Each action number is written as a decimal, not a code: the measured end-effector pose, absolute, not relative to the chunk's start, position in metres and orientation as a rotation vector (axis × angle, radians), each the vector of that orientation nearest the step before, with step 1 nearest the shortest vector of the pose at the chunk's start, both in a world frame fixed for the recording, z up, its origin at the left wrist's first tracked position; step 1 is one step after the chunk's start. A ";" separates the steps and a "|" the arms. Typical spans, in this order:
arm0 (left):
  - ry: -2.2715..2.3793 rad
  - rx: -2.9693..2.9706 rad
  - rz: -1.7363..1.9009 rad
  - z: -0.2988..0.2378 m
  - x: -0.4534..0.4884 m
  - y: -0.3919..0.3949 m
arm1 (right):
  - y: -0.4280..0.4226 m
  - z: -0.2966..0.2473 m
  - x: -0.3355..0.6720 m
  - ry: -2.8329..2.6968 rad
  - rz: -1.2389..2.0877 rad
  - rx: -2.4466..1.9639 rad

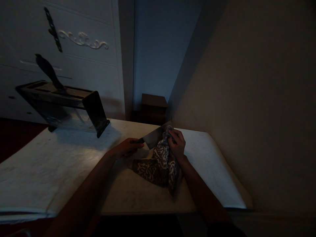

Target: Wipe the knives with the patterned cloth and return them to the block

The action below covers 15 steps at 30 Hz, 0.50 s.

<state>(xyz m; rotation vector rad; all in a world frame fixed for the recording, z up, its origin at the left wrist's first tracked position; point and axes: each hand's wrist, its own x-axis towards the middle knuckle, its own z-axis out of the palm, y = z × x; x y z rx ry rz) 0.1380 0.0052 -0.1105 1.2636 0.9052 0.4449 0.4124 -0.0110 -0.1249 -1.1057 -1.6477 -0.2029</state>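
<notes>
My left hand [127,148] is closed round the dark handle of a cleaver [155,137]. Its broad blade points up and to the right, above the table. Bunched in my right hand [177,143] is a patterned cloth [161,156], dark with pale swirls. The upper end of the cloth lies against the blade near its far end and hides part of it. Below my right hand the rest of the cloth hangs down in folds towards the table top. The scene is dim, so the fingertips behind the cloth are hard to make out.
A knife block [91,105] with clear sides stands at the table's left back, one black-handled knife [48,70] upright in it. The pale-covered table [74,171] meets a wall [247,98] on the right. Behind are a white door [93,69] and a brown box-like piece [154,101].
</notes>
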 end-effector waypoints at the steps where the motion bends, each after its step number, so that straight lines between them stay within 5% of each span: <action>1: 0.913 1.279 0.436 -0.109 0.139 0.004 | -0.012 -0.125 0.411 -1.693 -0.195 -1.092; 15: 0.926 1.332 0.399 -0.104 0.140 0.002 | -0.001 -0.132 0.419 -1.561 -0.132 -1.344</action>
